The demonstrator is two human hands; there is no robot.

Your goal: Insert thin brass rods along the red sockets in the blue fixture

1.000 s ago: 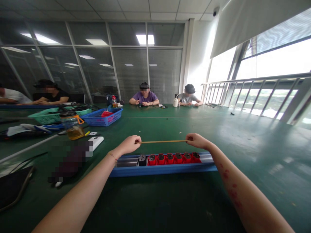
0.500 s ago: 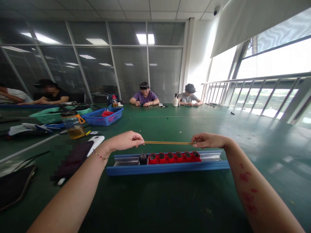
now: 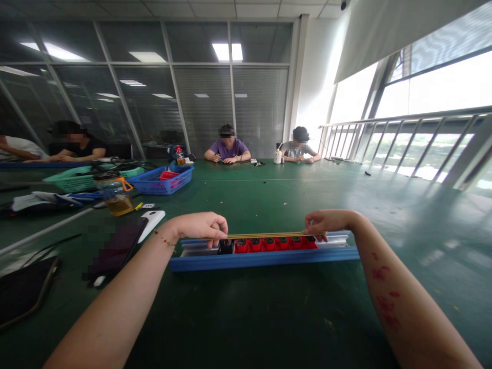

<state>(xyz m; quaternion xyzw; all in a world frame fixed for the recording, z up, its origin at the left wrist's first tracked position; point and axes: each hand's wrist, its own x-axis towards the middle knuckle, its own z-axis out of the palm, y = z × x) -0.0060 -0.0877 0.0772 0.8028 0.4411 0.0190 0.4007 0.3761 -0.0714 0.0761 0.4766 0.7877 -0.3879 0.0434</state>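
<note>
- Tabletop (image 3: 269, 312), dark green, smooth and faintly glossy, stretched from six o'clock outward; a flat black slab with rounded corners (image 3: 25, 289) lay on it at nine.
- At twelve, fairly near, lay a long, straight trough with blue outer walls and silvery, metallic-looking inner faces (image 3: 265, 261).
- One boxy black block (image 3: 226, 247) and a row of glossy red blocks with dark tops (image 3: 254, 246) were already seated inside it, side by side, the black one at the row's left end.
- Slender, straight golden-tan strands (image 3: 272, 236) spanned the row from hand to hand, just over the block tops; whether they touched could not be told, nor whether they were wood or elastic.
- The left hand (image 3: 205, 225), towards eleven, pinched one end, and the right hand (image 3: 325, 220), towards one, pinched the other. Neither had let go, so the strands were not yet left lying on their own.
- Farther off, at ten, stood a clear, rounded jar of amber liquid (image 3: 120, 203); beyond it, towards eleven, sat a perforated blue plastic basket (image 3: 161, 187).
- Farthest, at twelve, a person in a purple top (image 3: 232, 150) sat behind the table's far side.
</note>
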